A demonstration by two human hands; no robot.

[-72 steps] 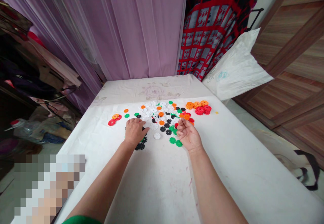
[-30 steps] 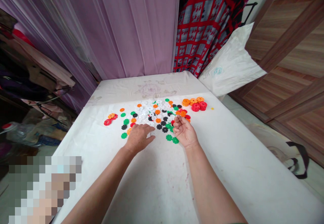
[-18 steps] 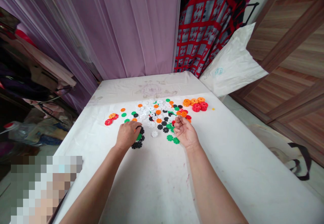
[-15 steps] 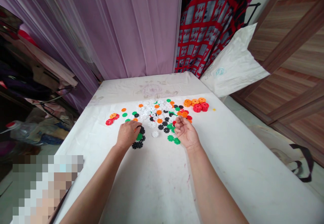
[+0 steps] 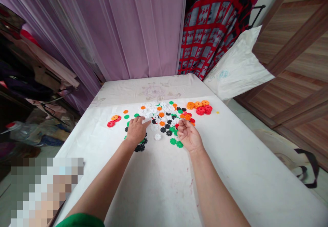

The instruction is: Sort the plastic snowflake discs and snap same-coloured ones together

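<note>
Several small flower-shaped plastic discs (image 5: 164, 117), white, black, green, orange and red, lie scattered on a white cloth-covered table (image 5: 164, 182). My left hand (image 5: 136, 130) lies palm down over black and green discs, fingers stretched toward the white ones. My right hand (image 5: 189, 135) rests on its side beside green discs (image 5: 176, 143), fingers curled; what is inside them is hidden. A lone white disc (image 5: 157, 136) lies between the hands.
Stacks of orange and red discs (image 5: 200, 107) stand at the far right of the scatter, and a red and orange pair (image 5: 112, 121) at the left. A white bag (image 5: 238, 68) leans at the table's right rear. Purple curtains (image 5: 123, 28) hang behind. Clutter fills the floor at left.
My left hand has moved forward from the black and green discs and stretched its fingers toward the white discs. My right hand has stayed put.
</note>
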